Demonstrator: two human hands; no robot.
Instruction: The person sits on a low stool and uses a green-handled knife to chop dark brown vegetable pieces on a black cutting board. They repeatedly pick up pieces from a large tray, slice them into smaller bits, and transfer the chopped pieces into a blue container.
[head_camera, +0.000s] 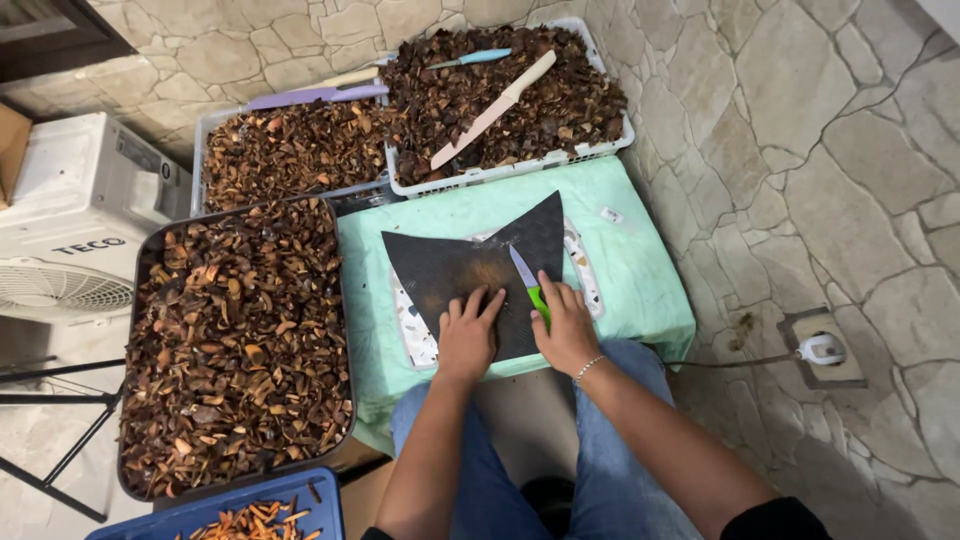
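My left hand (467, 335) lies flat, fingers spread, on a dark rubber mat (470, 262) that covers a speckled cutting board (417, 340). My right hand (565, 325) grips a knife with a green handle (527, 282), its pale blade pointing away over the mat. The board rests on a low table with a mint green cloth (625, 265) in front of my knees.
A black tray (240, 340) of brown dried pieces sits at left, with a grey crate (290, 150) and a white basket (505, 95) of the same behind. Several pastel knives lie on those. A blue bin (235, 510) is near left; an air-conditioner unit (75, 205) stands far left.
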